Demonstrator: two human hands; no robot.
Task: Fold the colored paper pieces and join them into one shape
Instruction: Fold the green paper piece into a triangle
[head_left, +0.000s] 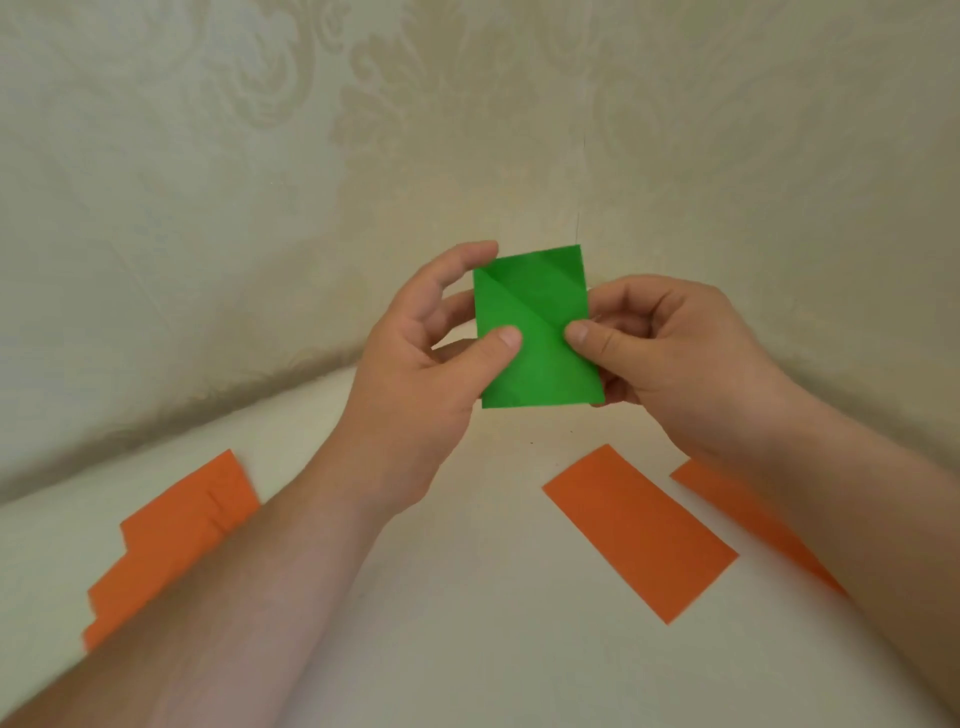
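Note:
A green paper rectangle (535, 322) with a diagonal crease is held upright above the table. My left hand (415, 374) pinches its left edge, thumb on the front and fingers behind. My right hand (670, 358) pinches the right edge, thumb tip on the crease near the middle. An orange paper rectangle (639, 530) lies flat on the table below the hands. A second orange piece (737, 504) lies to its right, partly hidden by my right forearm. A stack of orange pieces (176, 535) lies at the left, partly under my left forearm.
The white table (467, 597) meets a pale patterned wall (467, 130) just behind the hands.

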